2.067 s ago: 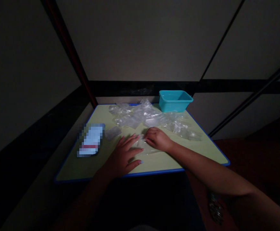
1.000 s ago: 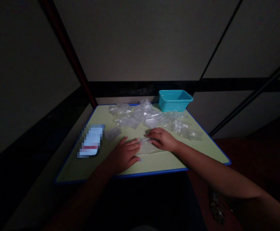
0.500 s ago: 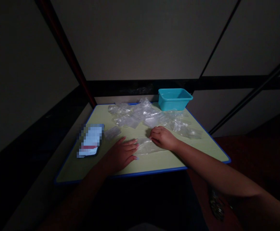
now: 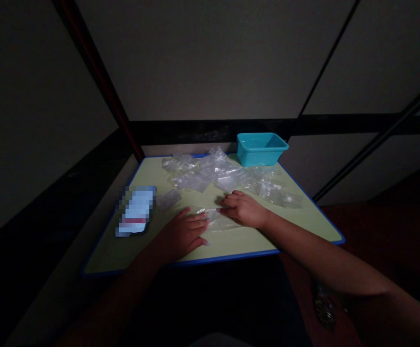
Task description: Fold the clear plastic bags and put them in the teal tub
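Note:
A clear plastic bag (image 4: 221,222) lies flat on the pale green table near its front edge. My left hand (image 4: 186,232) rests on the bag's left end, its fingers spread and nothing gripped. Curled over the bag's upper edge is my right hand (image 4: 244,208), with the fingers bent together and touching the plastic; whether they pinch it is hard to see. Beyond both hands lies a loose heap of crumpled clear bags (image 4: 217,168), and a small folded piece of plastic (image 4: 169,199) is just past my left hand.
A turquoise plastic basket (image 4: 262,150) stands at the back right corner. At the left edge lies a phone (image 4: 137,212) with a lit, blurred screen. The table (image 4: 314,230) has a blue rim and stands against a wall.
My right hand has slid a little left along the bag's upper edge, closer to my left hand. My left hand has barely shifted.

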A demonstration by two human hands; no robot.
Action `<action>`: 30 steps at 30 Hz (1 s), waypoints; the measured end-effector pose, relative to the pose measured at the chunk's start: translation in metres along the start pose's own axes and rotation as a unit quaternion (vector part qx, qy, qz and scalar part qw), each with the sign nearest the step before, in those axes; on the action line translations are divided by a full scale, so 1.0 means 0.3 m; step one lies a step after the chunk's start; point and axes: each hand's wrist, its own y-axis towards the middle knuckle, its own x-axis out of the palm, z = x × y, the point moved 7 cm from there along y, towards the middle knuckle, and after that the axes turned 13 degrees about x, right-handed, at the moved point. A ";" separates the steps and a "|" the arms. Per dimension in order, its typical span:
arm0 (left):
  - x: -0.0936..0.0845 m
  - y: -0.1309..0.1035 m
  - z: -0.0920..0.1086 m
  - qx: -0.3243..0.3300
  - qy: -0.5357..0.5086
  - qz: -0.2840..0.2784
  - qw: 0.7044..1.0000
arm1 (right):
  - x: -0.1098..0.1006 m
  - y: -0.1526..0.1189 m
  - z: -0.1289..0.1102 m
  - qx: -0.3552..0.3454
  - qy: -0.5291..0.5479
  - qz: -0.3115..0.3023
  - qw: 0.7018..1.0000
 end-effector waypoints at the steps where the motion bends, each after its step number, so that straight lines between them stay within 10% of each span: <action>1: -0.003 -0.002 0.002 0.002 -0.001 0.003 1.000 | -0.001 0.001 -0.002 -0.001 0.000 -0.001 1.000; 10: -0.092 0.000 -0.001 -0.047 -0.017 0.071 0.996 | -0.011 0.010 -0.016 0.000 -0.005 -0.006 1.000; 22: 0.047 0.038 0.034 -0.131 -0.003 -0.041 0.990 | -0.015 -0.005 -0.003 -0.001 0.017 -0.072 0.997; 30: 0.041 0.032 0.035 -0.125 0.011 -0.005 0.992 | -0.131 -0.081 -0.030 0.313 0.068 -0.048 0.946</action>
